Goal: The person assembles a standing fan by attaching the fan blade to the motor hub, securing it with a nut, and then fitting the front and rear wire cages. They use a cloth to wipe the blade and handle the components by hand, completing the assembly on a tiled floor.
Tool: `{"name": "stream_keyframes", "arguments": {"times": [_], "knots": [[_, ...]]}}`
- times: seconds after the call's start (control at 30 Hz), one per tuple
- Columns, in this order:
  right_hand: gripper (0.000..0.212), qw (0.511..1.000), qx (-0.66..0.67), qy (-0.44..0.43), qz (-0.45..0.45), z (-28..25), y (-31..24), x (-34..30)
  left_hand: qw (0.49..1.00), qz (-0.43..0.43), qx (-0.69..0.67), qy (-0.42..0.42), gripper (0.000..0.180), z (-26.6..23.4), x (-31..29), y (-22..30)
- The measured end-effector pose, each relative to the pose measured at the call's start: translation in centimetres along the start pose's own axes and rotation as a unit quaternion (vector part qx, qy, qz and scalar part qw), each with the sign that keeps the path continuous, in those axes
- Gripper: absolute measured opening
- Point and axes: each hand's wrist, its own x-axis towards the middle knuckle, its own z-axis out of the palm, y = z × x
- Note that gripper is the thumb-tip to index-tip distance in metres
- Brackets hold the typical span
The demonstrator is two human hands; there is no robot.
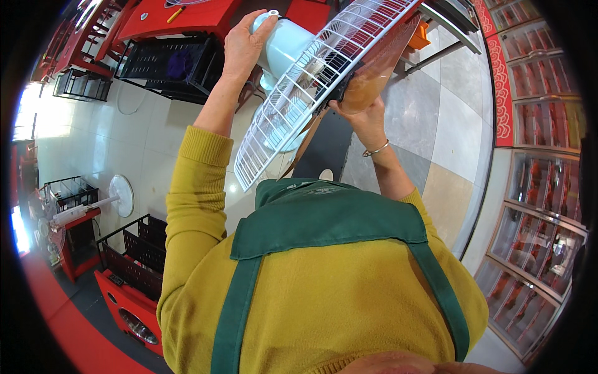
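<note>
The fan (321, 75) is straight ahead of you, at the top of your view, just beyond your green apron (330, 215) and mustard sweater (355, 293). Its white wire grille (265, 143) tilts from low on the left up to the right. Your left hand (244, 47) is curled around the rounded back of the pale blue motor housing (286, 47), thumb and fingers spread over it. Your right hand (366, 118), with a bracelet (375, 149) at the wrist, is on the other side, its fingers bent against the amber see-through blade (367, 87) near the dark centre; the blade partly covers them, so you cannot tell how tightly they close or on what.

Beyond your arms, a dark mat (324, 149) lies on the tiled floor (408, 124). Farther off, a black crate (146, 59) sits by a red table (205, 19) at your left, and glass-fronted shelves (545, 181) line your right.
</note>
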Motion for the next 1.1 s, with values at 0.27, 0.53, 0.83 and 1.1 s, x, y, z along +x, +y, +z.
{"name": "stream_keyframes", "arguments": {"times": [0.27, 0.53, 0.83, 1.1], "knots": [[0.075, 0.998, -0.032, 0.009, 0.052, -0.9, -0.5, -1.4, 1.000, -0.006, 0.007, -0.005, 0.049, -0.1, 0.0, 0.0], [0.072, 0.998, -0.046, 0.006, 0.038, -1.9, -1.0, -2.2, 1.000, -0.003, 0.009, -0.007, 0.055, -0.1, 0.1, -0.3], [0.076, 0.999, -0.027, 0.010, 0.040, -1.4, -1.4, -2.0, 1.000, -0.003, -0.002, -0.013, 0.054, -0.1, 0.2, -0.2], [0.075, 0.999, -0.007, 0.003, 0.050, -0.7, -1.3, -1.7, 0.999, -0.028, -0.033, -0.025, 0.052, -0.7, -0.8, 1.4]]}}
